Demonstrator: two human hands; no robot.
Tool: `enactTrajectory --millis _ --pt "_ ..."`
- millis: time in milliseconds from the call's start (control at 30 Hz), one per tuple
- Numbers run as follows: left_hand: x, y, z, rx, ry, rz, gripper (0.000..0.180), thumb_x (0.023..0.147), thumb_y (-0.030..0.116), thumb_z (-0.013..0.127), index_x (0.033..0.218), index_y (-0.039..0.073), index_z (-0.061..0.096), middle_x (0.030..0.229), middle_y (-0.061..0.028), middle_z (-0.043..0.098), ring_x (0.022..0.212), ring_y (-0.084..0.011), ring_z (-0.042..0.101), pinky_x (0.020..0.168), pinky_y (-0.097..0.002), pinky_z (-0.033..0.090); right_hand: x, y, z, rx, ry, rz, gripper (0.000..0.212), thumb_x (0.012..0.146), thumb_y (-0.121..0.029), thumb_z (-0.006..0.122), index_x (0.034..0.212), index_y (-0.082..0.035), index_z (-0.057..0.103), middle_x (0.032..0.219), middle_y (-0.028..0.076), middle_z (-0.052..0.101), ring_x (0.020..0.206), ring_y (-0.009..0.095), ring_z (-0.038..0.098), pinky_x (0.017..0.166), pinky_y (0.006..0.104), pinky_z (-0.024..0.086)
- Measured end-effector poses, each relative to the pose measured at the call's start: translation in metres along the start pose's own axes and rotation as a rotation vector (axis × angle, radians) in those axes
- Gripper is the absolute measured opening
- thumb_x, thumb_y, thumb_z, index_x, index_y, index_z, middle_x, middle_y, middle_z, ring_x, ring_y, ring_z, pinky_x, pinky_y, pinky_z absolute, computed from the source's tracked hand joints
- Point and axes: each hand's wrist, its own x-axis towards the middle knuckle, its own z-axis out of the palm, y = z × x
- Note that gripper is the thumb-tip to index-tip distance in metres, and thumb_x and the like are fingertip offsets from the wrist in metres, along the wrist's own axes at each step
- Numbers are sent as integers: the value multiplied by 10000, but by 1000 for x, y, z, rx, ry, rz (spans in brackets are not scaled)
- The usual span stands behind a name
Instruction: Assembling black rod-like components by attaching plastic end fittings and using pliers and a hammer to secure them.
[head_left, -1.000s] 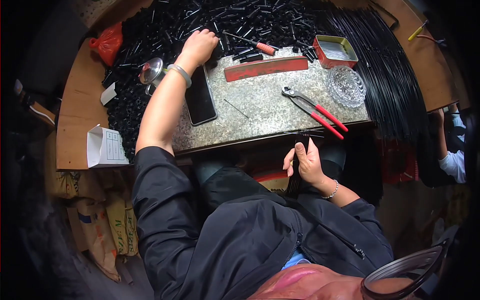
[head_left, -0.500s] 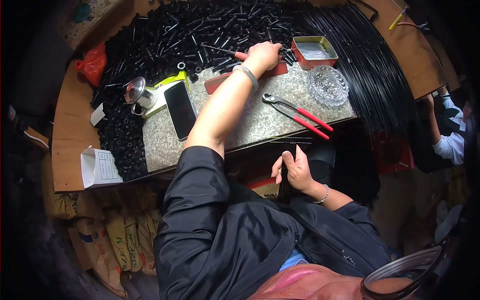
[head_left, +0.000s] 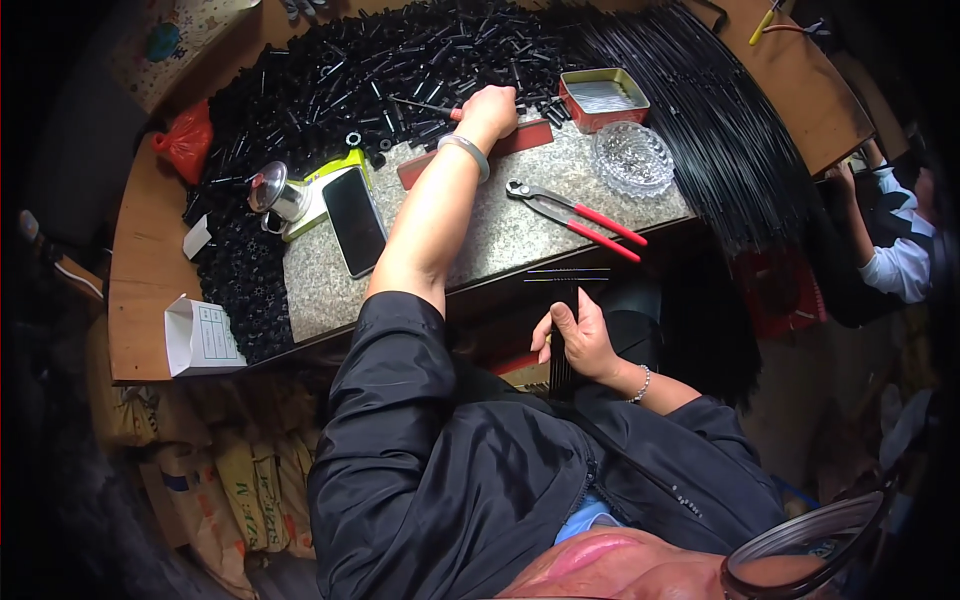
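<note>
My left hand (head_left: 488,110) reaches to the near edge of the pile of small black parts (head_left: 400,75), over a flat red bar (head_left: 525,138). Its fingers are curled downward, and what they hold, if anything, is hidden. A screwdriver (head_left: 430,107) with a red handle lies partly under this hand. Below the table's front edge, my right hand (head_left: 588,340) is closed around a bundle of thin black rods (head_left: 562,375), standing roughly upright. Thin wires (head_left: 567,275) lie crosswise at the bundle's top end.
Red-handled pincers (head_left: 580,220), a glass dish (head_left: 633,160) and a red tin (head_left: 603,100) with thin pieces stand right of the stone slab (head_left: 480,240). To the left are a phone (head_left: 355,222), a metal cup (head_left: 280,192) and a white box (head_left: 203,337). Long black rods (head_left: 700,120) lie far right.
My left hand has shifted left along the red bar, over the screwdriver's handle. My right hand still grips the rods. The whole view has shifted slightly.
</note>
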Motion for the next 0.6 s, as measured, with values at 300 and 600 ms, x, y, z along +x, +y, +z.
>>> enactTrajectory --millis 300,600 --pt "-61 -1 -34 -736 312 43 356 867 320 555 870 -36 544 790 -201 649 765 -264 659 656 -358 509 -3 0 0 -18 50 12 373 937 -373 436 1041 -16 398 645 119 593 473 150 564 469 231 470" --pt "-261 -1 -30 -1637 52 -150 157 899 167 558 891 12 583 716 -23 564 593 -63 473 520 -185 355 -6 3 14 36 -37 28 341 929 -364 458 947 -30 393 658 134 603 476 144 567 466 221 464"
